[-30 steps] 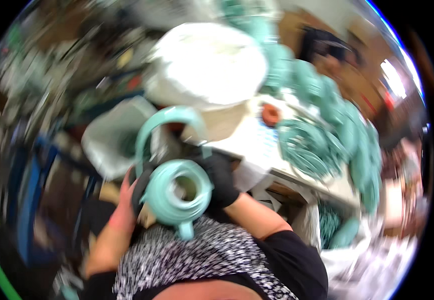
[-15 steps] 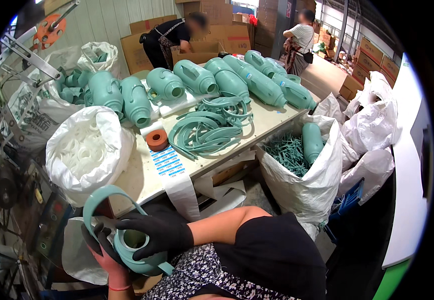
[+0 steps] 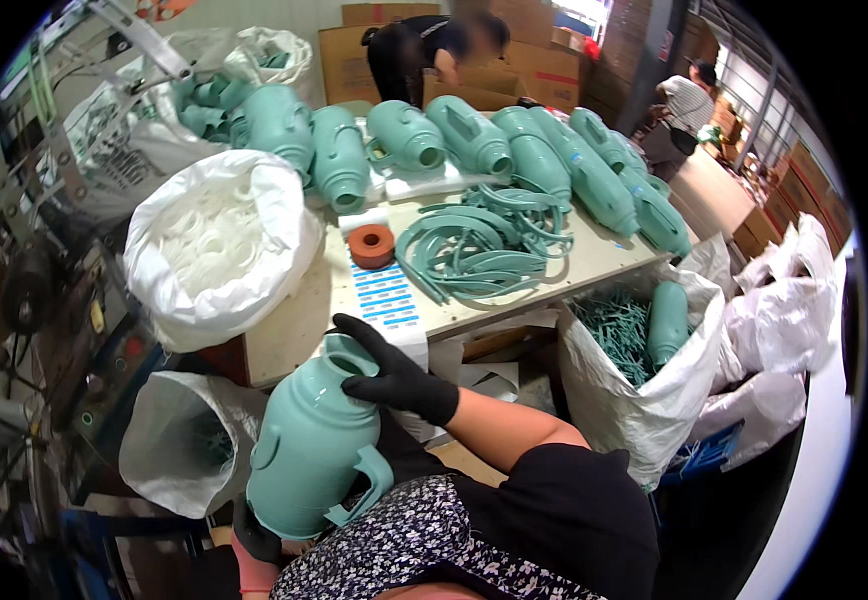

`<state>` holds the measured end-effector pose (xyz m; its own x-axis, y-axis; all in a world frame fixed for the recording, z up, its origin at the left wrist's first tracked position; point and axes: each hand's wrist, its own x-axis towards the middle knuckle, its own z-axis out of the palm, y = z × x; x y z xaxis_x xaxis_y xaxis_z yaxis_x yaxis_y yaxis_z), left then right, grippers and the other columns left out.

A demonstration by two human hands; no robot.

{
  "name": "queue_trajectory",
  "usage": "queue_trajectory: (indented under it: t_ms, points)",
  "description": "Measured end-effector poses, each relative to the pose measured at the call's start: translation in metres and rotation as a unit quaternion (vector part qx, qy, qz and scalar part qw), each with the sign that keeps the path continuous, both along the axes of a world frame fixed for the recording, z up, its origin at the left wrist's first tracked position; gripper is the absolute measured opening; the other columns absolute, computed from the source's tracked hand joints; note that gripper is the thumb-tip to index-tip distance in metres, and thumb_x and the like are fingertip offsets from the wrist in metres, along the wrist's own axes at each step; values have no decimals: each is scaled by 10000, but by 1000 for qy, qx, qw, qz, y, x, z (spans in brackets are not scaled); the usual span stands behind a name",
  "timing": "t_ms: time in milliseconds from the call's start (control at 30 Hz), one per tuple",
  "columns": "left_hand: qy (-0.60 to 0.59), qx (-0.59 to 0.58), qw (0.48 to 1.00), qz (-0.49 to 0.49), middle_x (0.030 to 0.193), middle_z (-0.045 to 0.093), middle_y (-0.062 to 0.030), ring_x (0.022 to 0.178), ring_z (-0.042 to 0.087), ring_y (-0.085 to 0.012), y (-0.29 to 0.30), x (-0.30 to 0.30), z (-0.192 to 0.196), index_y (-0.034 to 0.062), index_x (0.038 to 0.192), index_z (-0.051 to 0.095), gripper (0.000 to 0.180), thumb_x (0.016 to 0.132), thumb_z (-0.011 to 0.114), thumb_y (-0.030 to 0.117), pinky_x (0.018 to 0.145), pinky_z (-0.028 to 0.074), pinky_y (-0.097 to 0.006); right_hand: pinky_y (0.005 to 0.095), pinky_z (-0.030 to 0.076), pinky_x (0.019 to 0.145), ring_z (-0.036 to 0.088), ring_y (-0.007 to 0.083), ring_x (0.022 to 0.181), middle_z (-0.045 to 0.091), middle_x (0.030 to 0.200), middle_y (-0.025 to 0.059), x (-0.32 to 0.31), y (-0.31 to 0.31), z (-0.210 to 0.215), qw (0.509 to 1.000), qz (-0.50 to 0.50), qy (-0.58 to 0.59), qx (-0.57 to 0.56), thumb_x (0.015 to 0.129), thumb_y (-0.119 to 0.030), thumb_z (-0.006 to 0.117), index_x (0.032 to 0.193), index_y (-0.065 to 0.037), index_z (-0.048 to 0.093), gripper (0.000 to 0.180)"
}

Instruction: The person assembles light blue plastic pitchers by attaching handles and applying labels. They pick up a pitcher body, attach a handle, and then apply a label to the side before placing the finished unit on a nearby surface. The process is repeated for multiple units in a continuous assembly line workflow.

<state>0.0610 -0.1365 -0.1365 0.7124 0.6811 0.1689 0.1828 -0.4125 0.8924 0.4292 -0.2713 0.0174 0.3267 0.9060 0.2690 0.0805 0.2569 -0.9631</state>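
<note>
A pale green plastic thermos flask casing (image 3: 319, 440) leans in front of me at the lower middle, its open neck pointing up and to the right. My right hand (image 3: 394, 370), in a black glove, grips the neck with the thumb at the near side and the fingers around the far rim. Low on the casing, my left hand (image 3: 257, 532) supports its base; most of those fingers are hidden beneath it. A side handle (image 3: 372, 480) sticks out toward my floral clothing.
Several similar casings line the table (image 3: 349, 345) behind curved green strips (image 3: 474, 245) and a brown tape roll (image 3: 371, 245). A sack of white rings (image 3: 214, 240) stands left, an open sack (image 3: 184, 440) below it. Green scraps fill a right-hand sack (image 3: 634, 420). Two people are beyond.
The casing has been raised and turned so its body shows, and its arched carrying handle no longer stands up. My right hand has shifted up and right; my left has moved beneath the base.
</note>
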Motion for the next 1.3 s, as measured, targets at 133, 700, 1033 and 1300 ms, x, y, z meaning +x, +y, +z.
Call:
queue_trajectory:
  t_ms: [133, 700, 1033, 1300]
  points:
    - [38, 90, 981, 169, 1373, 465, -217, 1236, 490, -329, -16, 19, 74, -83, 1327, 422, 427, 992, 370, 177, 1023, 400, -405, 345, 325, 1068, 430, 217, 1245, 432, 1365, 133, 23, -6, -26, 980, -72, -185, -30, 863, -237, 671, 1451, -59, 301, 717]
    - [-57, -232, 968, 80, 1205, 570, -203, 1156, 540, -275, -20, 50, 85, -58, 1256, 493, 348, 925, 492, 46, 973, 441, -358, 431, 496, 827, 571, 340, 1057, 559, 1199, 170, 222, 49, 20, 923, -362, 13, 130, 865, -320, 670, 1341, -73, 391, 605]
    - [-105, -276, 944, 149, 1250, 538, -189, 1143, 556, -259, -38, 23, 88, -54, 1260, 491, 341, 933, 466, 39, 999, 444, -336, 436, 531, 858, 531, 322, 1117, 468, 1245, 178, 233, 158, 9, 929, -276, 206, 138, 923, -217, 554, 1392, -62, 259, 575]
    - [-36, -226, 945, 233, 1177, 570, -110, 1038, 578, -190, -78, -24, 95, -29, 1280, 500, 371, 944, 526, 127, 904, 470, -313, 312, 443, 940, 528, 209, 1093, 530, 1234, 145, -117, 113, -79, 957, 150, 218, -120, 945, -176, 558, 1369, 4, 392, 490]
